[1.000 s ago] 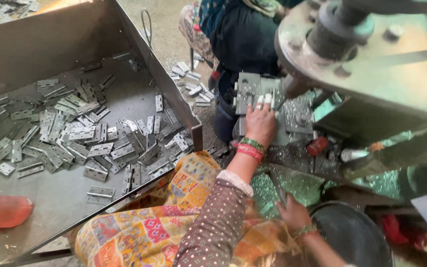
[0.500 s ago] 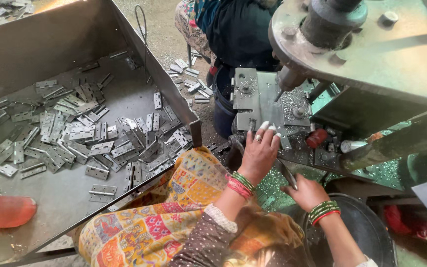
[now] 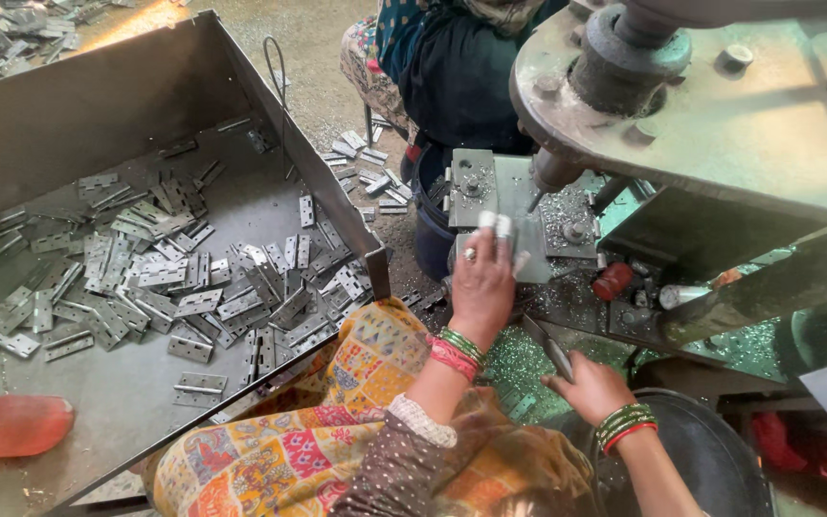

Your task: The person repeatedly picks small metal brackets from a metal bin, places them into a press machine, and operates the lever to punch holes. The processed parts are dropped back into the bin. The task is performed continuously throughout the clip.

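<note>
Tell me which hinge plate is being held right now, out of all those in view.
The one in the right hand, a thin plate angled up toward the machine. The rest lie loose in the metal bin or on the floor.

narrow gap above the jig plate (image 3: 490, 196), under the overhanging press head (image 3: 710, 105); metal bin (image 3: 337, 206) leftward

One large open grey sheet-metal bin (image 3: 98, 105) fills the nine o'clock side, and the flat grey metal hinge plates (image 3: 193, 302) heaped in it are too many to count, several dozen at least. About a dozen more of these plates (image 3: 368, 158) lie on the floor at twelve o'clock. There is one heavy grey metal drill press (image 3: 710, 124), one small red cylinder (image 3: 614, 281) at three o'clock, and two hands, left (image 3: 480, 287) and right (image 3: 591, 388), each with one stack of red and green bangles (image 3: 457, 352).
</note>
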